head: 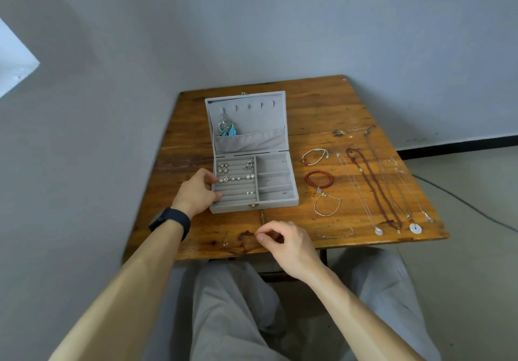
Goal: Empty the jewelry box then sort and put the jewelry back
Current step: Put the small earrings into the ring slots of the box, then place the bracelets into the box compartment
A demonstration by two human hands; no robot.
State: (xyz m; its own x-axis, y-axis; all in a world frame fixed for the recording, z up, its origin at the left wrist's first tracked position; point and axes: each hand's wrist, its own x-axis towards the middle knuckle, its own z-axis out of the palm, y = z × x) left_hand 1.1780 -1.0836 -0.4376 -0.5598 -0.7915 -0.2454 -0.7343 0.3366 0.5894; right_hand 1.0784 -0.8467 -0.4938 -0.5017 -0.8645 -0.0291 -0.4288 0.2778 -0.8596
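Note:
An open grey jewelry box (276,203) stands on the wooden table (308,108). Several earrings (234,178) sit in its ring rolls on the left. A blue feather earring (227,128) hangs from a hook in the lid. My left hand (197,191) grips the box's left edge. My right hand (283,241) hovers near the table's front edge with thumb and forefinger pinched together; whether they hold something tiny I cannot tell. A small earring (225,242) lies on the table to its left.
To the right of the box lie a white-and-red bracelet (314,156), a red bead bracelet (319,179), a silver bracelet (326,205), a thin chain (335,232) and several long necklaces (375,184). A cable (459,198) runs on the floor at right.

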